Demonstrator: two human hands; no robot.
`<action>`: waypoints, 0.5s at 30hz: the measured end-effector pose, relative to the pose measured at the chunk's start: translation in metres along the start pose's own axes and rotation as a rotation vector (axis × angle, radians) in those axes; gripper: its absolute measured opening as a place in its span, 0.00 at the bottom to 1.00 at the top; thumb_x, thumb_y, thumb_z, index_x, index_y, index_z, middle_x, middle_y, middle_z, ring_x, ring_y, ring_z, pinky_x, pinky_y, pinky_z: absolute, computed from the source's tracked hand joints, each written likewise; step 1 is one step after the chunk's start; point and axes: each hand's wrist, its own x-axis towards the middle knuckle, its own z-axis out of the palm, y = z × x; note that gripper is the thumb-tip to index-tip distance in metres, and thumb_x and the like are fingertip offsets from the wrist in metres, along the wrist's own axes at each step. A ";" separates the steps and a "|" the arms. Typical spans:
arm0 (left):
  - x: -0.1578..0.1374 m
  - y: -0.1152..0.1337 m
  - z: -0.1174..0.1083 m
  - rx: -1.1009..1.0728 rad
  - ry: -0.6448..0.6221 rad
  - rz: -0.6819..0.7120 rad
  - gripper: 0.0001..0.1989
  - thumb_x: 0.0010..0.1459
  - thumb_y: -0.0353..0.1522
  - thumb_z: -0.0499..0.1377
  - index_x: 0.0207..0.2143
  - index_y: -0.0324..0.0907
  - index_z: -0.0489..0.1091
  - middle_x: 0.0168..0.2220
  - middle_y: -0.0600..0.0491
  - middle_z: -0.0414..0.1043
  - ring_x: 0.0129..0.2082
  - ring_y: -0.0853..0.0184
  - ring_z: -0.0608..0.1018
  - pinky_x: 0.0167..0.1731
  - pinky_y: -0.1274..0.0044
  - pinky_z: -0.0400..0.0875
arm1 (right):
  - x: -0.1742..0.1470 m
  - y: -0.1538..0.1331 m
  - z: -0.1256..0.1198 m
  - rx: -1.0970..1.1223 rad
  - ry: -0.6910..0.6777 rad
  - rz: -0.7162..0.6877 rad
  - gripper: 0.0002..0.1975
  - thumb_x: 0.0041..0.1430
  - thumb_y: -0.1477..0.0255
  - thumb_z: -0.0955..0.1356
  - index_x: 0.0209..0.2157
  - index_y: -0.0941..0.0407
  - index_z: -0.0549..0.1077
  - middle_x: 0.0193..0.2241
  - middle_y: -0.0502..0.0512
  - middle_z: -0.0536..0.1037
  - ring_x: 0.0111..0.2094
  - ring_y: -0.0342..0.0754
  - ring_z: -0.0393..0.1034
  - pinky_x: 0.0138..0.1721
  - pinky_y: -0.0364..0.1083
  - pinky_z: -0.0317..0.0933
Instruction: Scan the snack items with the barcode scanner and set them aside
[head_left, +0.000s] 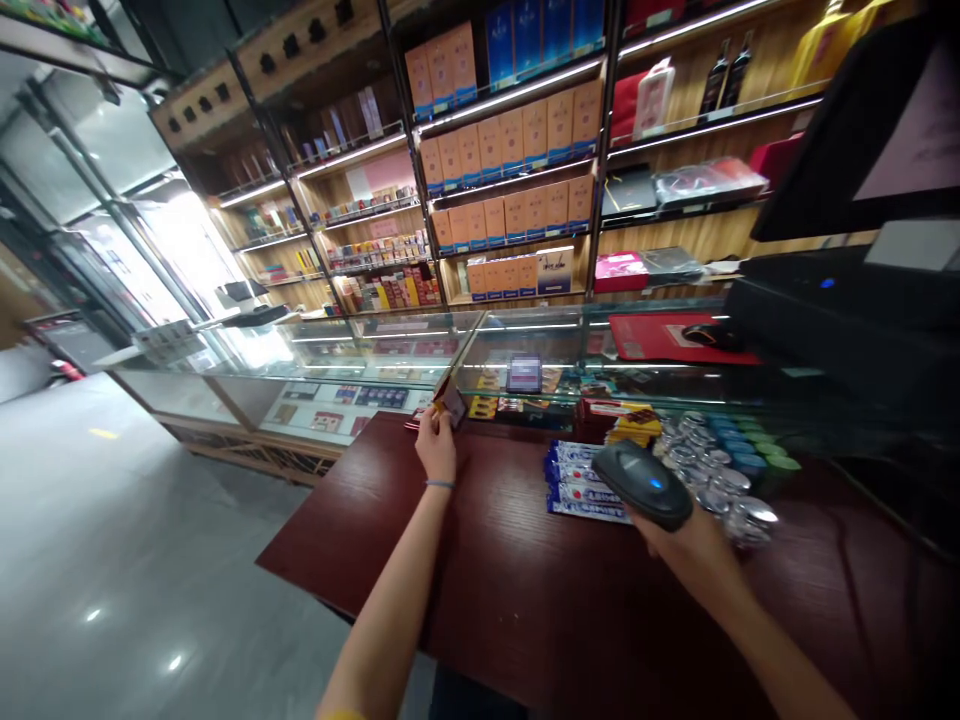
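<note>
Head view: left hand (436,442) near tabletop's (487,590) edge, scanner (643,484) well apart

A black scanner (637,485) is dotted in bright blue; the counter (510,580) is toned dark red-brown with wood grain, packets (574,475) are printed blue and white, and tan boxes (512,142) are banded blue.

Monitor (874,130) cut off at the right edge, scanner (643,484) with grip hidden by right hand (691,545)
</note>
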 end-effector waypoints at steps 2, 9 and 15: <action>0.015 -0.007 -0.023 0.227 -0.068 0.093 0.13 0.60 0.34 0.60 0.48 0.49 0.74 0.44 0.50 0.80 0.46 0.60 0.81 0.49 0.70 0.73 | 0.000 -0.006 -0.002 0.027 0.020 0.024 0.16 0.51 0.60 0.71 0.40 0.53 0.75 0.19 0.51 0.76 0.18 0.50 0.70 0.20 0.47 0.63; 0.055 -0.029 -0.077 0.680 -0.575 0.429 0.18 0.58 0.26 0.56 0.47 0.52 0.76 0.50 0.50 0.79 0.53 0.61 0.77 0.59 0.67 0.67 | -0.006 -0.023 -0.004 0.041 0.086 0.126 0.13 0.48 0.57 0.70 0.30 0.51 0.73 0.14 0.48 0.71 0.17 0.49 0.65 0.20 0.46 0.63; 0.074 -0.046 -0.085 0.879 -0.735 0.558 0.19 0.60 0.26 0.54 0.49 0.52 0.76 0.51 0.48 0.77 0.56 0.61 0.75 0.61 0.67 0.64 | -0.003 -0.011 -0.002 0.041 0.101 0.104 0.13 0.49 0.56 0.70 0.31 0.51 0.73 0.14 0.48 0.70 0.16 0.49 0.65 0.20 0.48 0.62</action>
